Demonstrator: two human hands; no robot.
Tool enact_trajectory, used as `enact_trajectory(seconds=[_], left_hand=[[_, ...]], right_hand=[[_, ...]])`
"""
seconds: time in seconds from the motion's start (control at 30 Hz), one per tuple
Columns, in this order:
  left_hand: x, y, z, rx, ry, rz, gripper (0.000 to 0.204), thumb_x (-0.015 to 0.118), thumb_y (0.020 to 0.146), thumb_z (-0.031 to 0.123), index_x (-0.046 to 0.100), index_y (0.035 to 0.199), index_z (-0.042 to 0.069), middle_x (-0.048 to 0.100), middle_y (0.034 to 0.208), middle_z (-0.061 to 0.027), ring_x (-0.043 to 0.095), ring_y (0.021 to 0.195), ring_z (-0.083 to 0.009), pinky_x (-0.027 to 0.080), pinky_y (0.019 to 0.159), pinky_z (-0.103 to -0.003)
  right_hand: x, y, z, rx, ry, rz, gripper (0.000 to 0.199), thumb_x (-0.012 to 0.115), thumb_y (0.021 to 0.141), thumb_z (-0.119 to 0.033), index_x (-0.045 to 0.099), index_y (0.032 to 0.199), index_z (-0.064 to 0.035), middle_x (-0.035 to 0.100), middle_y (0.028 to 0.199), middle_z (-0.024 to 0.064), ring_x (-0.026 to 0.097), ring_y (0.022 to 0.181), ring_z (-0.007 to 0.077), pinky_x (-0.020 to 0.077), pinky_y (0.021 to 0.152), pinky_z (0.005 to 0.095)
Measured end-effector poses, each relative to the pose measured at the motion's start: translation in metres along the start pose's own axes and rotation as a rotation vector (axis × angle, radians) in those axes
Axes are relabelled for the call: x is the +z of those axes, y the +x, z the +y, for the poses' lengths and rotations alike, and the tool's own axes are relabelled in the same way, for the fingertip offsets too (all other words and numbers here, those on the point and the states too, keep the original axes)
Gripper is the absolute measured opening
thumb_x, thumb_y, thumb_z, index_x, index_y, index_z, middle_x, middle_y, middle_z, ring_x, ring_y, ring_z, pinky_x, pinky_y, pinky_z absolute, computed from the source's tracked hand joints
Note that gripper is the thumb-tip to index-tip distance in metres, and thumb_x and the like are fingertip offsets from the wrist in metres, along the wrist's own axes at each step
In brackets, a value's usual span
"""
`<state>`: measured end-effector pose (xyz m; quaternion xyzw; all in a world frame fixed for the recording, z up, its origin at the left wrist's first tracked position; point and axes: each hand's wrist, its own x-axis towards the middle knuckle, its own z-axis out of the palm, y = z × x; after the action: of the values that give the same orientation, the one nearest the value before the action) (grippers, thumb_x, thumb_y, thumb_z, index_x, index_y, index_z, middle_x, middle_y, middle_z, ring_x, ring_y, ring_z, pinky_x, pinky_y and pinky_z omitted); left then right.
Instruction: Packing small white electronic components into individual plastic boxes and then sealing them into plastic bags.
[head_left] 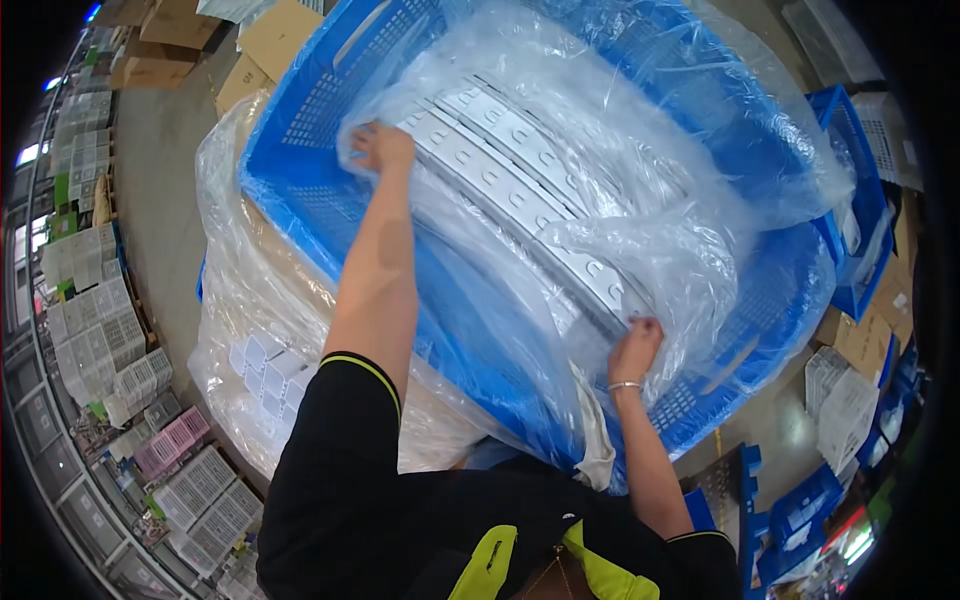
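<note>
Long silvery metal strips (pixel 490 178) with rows of curved tabs lie side by side on clear plastic wrapping (pixel 690 235) inside a large blue crate (pixel 290 170). My left hand (pixel 385 148) is at their far left end, its slightly blurred fingers spread against the crumpled plastic. At the near right end, my right hand (pixel 637 350) has its fingers curled round the end of the nearest strip. Folds of plastic cover part of the strips on the right. What lies beneath them is hidden.
Plastic-wrapped goods (pixel 265 385) stand against the crate's left side. Cardboard boxes (pixel 275 40) are beyond its far left corner, and more blue bins (pixel 860 200) are at the right. Wrapped stacks (pixel 95 320) line the far left across a grey floor (pixel 165 200).
</note>
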<state>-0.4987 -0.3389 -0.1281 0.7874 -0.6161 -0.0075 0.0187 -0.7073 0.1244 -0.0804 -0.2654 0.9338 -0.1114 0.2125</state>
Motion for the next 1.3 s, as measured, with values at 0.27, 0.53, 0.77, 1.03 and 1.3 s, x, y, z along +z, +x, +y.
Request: enact_trajectory(seconds=[0.27, 0.53, 0.77, 1.03, 1.3], left_hand=[[-0.019, -0.007, 0.002, 0.418, 0.223, 0.099, 0.028, 0.054, 0.082, 0.02, 0.054, 0.106, 0.005, 0.049, 0.111, -0.0178, 0.046, 0.109, -0.0324, 0.04, 0.087, -0.049], [0.016, -0.03, 0.031, 0.301, -0.178, 0.193, 0.032, 0.062, 0.081, 0.022, 0.051, 0.098, -0.002, 0.053, 0.099, -0.019, 0.055, 0.095, -0.0336, 0.051, 0.074, -0.042], [0.077, 0.02, 0.005, -0.533, -0.82, -0.157, 0.077, 0.071, 0.072, 0.038, 0.042, 0.12, -0.015, 0.048, 0.119, -0.0318, 0.052, 0.108, -0.0417, 0.046, 0.09, -0.042], [0.094, 0.041, 0.005, -0.641, -1.242, -0.217, 0.079, 0.079, 0.062, 0.042, 0.053, 0.112, -0.012, 0.059, 0.111, -0.0235, 0.061, 0.097, -0.0303, 0.048, 0.083, -0.036], [0.075, 0.05, 0.008, -0.763, -1.38, -0.346, 0.063, 0.077, 0.066, 0.022, 0.051, 0.113, -0.01, 0.059, 0.109, -0.0216, 0.063, 0.089, -0.0298, 0.053, 0.073, -0.043]], right_hand=[[0.025, 0.01, 0.049, 0.469, -0.031, -0.194, 0.027, 0.053, 0.081, -0.019, 0.062, 0.088, 0.0055, 0.06, 0.095, 0.0296, 0.057, 0.093, 0.0444, 0.044, 0.081, 0.0482], [0.054, 0.031, 0.101, 0.664, 0.709, 0.009, 0.064, 0.066, 0.077, -0.049, 0.058, 0.116, 0.0025, 0.059, 0.118, 0.015, 0.056, 0.104, 0.0281, 0.0422, 0.09, 0.0334], [0.013, 0.022, 0.051, 0.754, 0.816, -0.023, 0.066, 0.072, 0.076, -0.042, 0.054, 0.12, 0.0035, 0.057, 0.12, 0.0122, 0.055, 0.105, 0.0228, 0.0414, 0.091, 0.0306], [-0.034, 0.014, 0.031, 0.688, 1.178, -0.166, 0.048, 0.074, 0.078, -0.02, 0.056, 0.115, 0.0041, 0.061, 0.108, 0.0093, 0.058, 0.097, 0.0177, 0.0467, 0.084, 0.0305], [-0.092, -0.002, 0.001, 0.516, 1.14, -0.178, 0.046, 0.073, 0.079, -0.014, 0.054, 0.115, 0.006, 0.06, 0.108, 0.0098, 0.059, 0.094, 0.0174, 0.0466, 0.082, 0.0289]])
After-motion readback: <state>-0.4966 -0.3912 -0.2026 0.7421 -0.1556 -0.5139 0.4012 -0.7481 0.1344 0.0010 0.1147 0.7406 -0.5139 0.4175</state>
